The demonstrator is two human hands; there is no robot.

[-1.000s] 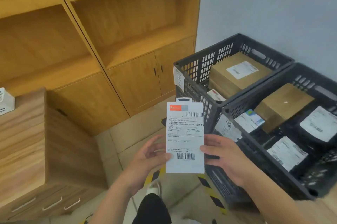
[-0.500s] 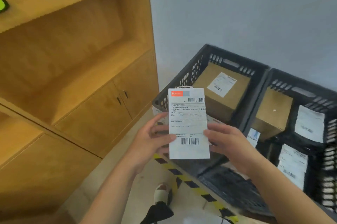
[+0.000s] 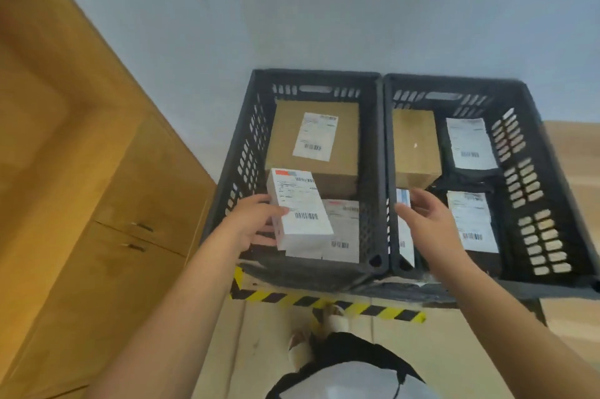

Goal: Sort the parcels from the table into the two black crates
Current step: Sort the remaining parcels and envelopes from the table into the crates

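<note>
Head view. Centre frame: the white parcel (image 3: 300,207) is gripped at its left edge by the left hand (image 3: 251,223), above the near half of the left crate (image 3: 316,74); the label print is illegible. The right hand (image 3: 428,223) is held open and empty over the right crate (image 3: 454,78), and a blue-and-white parcel (image 3: 402,197) is partly hidden by it.
</note>
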